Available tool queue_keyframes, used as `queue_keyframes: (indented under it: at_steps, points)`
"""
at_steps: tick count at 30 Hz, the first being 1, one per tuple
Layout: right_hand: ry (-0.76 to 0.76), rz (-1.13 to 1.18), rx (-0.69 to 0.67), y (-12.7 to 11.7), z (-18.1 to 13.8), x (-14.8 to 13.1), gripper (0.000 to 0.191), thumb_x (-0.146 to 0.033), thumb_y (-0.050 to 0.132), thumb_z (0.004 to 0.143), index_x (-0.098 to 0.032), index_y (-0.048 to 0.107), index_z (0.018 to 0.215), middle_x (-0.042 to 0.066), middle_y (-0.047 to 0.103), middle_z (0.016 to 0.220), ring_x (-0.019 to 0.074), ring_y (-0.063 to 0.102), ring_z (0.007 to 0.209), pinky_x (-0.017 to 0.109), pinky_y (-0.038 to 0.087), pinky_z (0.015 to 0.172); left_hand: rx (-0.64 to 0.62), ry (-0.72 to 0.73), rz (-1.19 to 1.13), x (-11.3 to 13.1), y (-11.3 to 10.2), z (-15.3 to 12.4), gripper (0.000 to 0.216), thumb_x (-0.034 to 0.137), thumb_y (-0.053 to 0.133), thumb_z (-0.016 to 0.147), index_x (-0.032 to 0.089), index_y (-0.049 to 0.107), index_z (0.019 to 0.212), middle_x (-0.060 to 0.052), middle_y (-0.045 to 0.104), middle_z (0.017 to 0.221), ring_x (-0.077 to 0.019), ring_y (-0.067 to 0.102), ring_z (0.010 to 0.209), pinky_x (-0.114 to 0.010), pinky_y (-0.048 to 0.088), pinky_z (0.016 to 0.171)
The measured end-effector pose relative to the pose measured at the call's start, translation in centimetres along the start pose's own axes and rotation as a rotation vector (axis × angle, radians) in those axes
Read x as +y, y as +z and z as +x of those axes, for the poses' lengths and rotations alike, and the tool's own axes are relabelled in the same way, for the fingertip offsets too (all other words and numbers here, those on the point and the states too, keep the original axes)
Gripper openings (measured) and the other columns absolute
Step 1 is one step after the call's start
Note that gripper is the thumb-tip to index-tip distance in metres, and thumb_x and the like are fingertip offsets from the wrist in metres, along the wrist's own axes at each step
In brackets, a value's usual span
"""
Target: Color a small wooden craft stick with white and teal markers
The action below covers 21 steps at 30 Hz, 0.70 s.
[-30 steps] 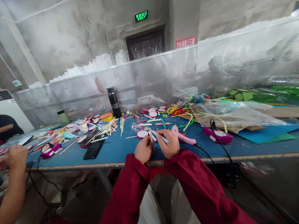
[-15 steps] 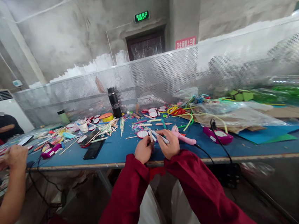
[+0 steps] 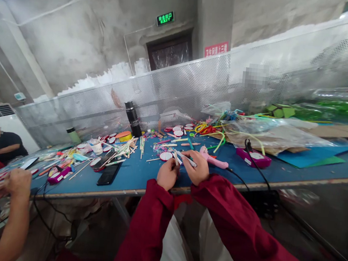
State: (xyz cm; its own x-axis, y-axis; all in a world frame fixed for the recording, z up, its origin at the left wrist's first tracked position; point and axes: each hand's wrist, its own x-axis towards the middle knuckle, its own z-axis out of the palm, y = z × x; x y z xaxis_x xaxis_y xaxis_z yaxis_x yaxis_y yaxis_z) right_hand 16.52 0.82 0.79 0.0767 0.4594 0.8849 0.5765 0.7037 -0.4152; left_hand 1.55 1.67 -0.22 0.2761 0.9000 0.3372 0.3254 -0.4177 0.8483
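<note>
My left hand [image 3: 167, 175] is closed near the table's front edge, its fingertips pinching a small pale stick [image 3: 176, 157] that points upward. Just beside it, my right hand [image 3: 197, 169] grips a white pen [image 3: 190, 161], slanted toward the stick. The pen's tip and the stick are close together; whether they touch I cannot tell. Behind my left hand lies a white round piece with a red edge [image 3: 165, 156]. To the right of my right hand rests a pink glue gun [image 3: 215, 161] with a black cord.
On the blue table [image 3: 145, 177] are a black phone [image 3: 108, 175], a black thermos [image 3: 133, 119], a bundle of sticks [image 3: 126, 148] and a purple box [image 3: 253, 158] with a plug. Plastic bags and coloured sheets lie right. A co-worker's hands [image 3: 18, 181] are at the left.
My hands stay almost in place, the pen and stick barely shifting. At the far left, the person in black has moved slightly.
</note>
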Motion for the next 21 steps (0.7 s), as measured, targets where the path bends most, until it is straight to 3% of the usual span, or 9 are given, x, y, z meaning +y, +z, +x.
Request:
queue_keyframes:
  at_steps: [21]
  points:
    - [0.012,0.011,-0.029,-0.01,-0.01,0.08,0.015,-0.025,0.054,0.091,-0.022,0.068,0.094,0.005,0.071,0.087,0.0231,0.064,0.084,0.037,0.048,0.078,0.006,0.020,0.010,-0.19,-0.01,0.07,0.005,0.019,0.051,0.090,0.020,0.056,0.090,0.004,0.059,0.067,-0.0111,0.053,0.058,-0.022,0.038,0.058]
